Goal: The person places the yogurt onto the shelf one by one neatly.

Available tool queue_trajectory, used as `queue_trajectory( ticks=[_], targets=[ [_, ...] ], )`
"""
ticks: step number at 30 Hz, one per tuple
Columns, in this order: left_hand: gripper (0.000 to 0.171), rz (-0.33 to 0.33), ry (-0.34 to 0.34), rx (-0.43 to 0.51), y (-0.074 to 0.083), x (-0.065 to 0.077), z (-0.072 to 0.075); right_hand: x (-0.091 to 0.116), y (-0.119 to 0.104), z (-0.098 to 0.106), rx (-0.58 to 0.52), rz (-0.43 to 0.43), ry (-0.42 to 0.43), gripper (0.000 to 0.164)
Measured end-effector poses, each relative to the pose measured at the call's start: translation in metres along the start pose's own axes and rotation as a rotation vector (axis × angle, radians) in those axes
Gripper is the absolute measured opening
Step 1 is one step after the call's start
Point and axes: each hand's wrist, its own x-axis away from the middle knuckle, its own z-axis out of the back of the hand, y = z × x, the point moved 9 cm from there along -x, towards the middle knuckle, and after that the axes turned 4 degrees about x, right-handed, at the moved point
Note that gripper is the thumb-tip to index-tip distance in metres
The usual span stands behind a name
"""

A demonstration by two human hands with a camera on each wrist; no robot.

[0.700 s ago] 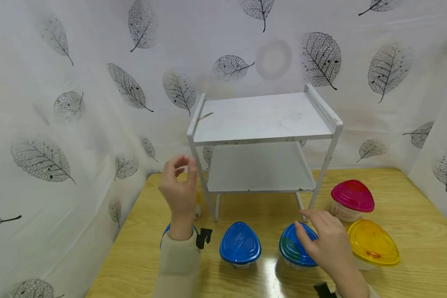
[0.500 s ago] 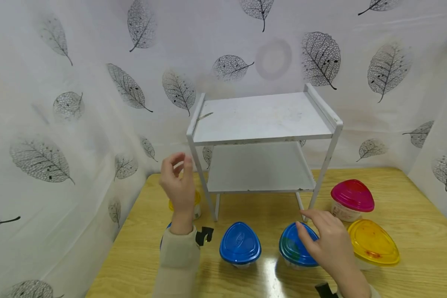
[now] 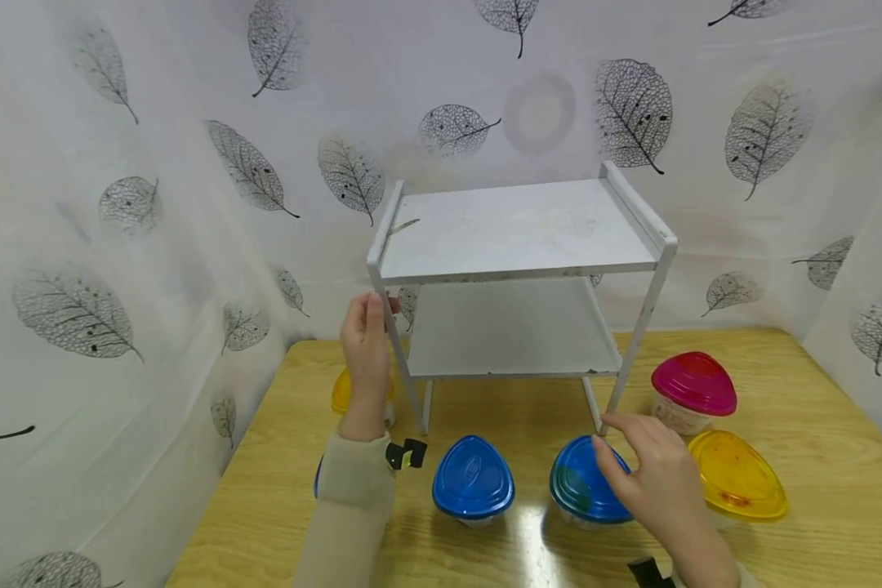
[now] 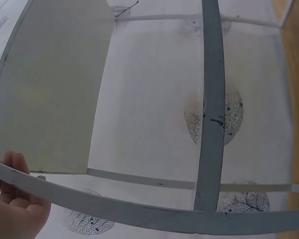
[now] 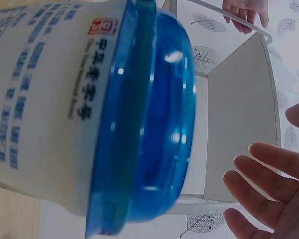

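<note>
A white two-tier shelf rack (image 3: 514, 233) stands on the table. My left hand (image 3: 368, 339) is at its front left leg (image 3: 400, 347). In the left wrist view the fingers (image 4: 19, 162) curl behind the white bar and hold it. My right hand (image 3: 657, 474) hovers with fingers apart beside a blue-lidded tub (image 3: 581, 480), and it holds nothing. The right wrist view shows that tub's white side with printed text and its blue lid (image 5: 164, 114) up close, apart from the relaxed fingers (image 5: 269, 174).
Another blue-lidded tub (image 3: 474, 478) stands in front of the rack. At the right are a yellow-lidded tub (image 3: 738, 474) and a red-lidded tub (image 3: 694, 384). The left arm partly hides a yellow-lidded tub (image 3: 341, 392) and a blue lid (image 3: 318, 476). Leaf-patterned curtain surrounds the wooden table (image 3: 250, 523).
My left hand has moved right, from beside the rack onto its front left leg, and its fingers have closed round it. The right hand has stayed almost in place.
</note>
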Motion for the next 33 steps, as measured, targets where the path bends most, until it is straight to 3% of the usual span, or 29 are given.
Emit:
queue_trajectory(
  ticks=[6,11,18,25,33],
  targets=[
    [0.035,0.068,-0.044,0.112,-0.008,-0.002,-0.008,0.002,0.010,0.004,0.021,-0.036,0.006,0.023],
    [0.033,0.110,-0.053,0.121,-0.014,-0.004,-0.012,0.003,0.018,0.011,0.054,-0.047,0.031,0.032],
    [0.032,0.067,-0.081,0.132,-0.018,-0.007,-0.015,0.005,0.033,0.020,0.083,-0.091,0.028,0.027],
    [0.035,0.032,-0.101,0.131,-0.019,-0.008,-0.016,0.006,0.041,0.033,0.068,-0.069,0.065,0.027],
    [0.036,0.037,-0.107,0.118,-0.020,-0.010,-0.017,0.010,0.058,0.045,0.150,-0.164,0.043,0.026]
  ],
)
